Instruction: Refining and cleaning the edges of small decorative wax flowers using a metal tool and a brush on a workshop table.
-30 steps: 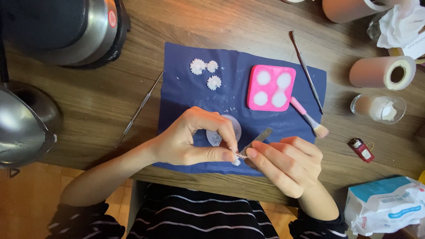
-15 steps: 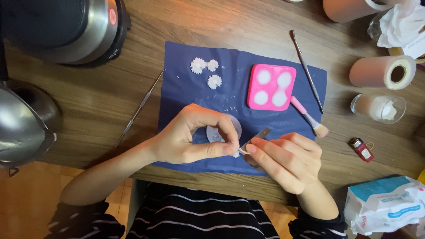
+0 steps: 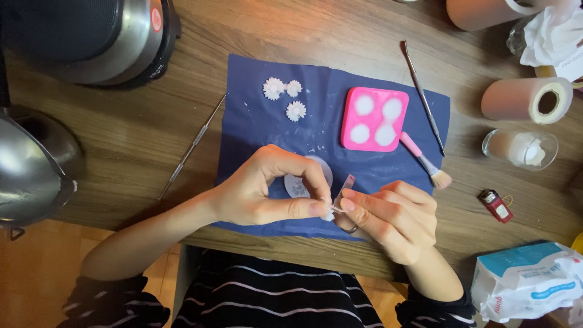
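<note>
**Small white piece worked over blue mat**

The left hand (image 3: 261, 194) pinches a tiny white piece (image 3: 328, 213) between thumb and fingertip, while the right hand (image 3: 388, 218) grips a thin tool (image 3: 346, 185) against it, just above the blue mat (image 3: 255, 130) on the bench (image 3: 152, 152), near a pink mould (image 3: 374, 119).

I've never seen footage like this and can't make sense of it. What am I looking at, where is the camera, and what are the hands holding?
There is no machine: the camera sits on a person's head and looks down at their own two bare hands above a wooden table. The left hand pinches a tiny white piece between thumb and forefinger. The right hand holds a thin metal tool against that piece. Under the hands lies a dark blue sheet. On it are three small white flower shapes, a pink mould with four round white-filled hollows, and a small clear round piece. Beside it lie a pink brush, slim metal tools, a roll and a pack of wipes.
</note>
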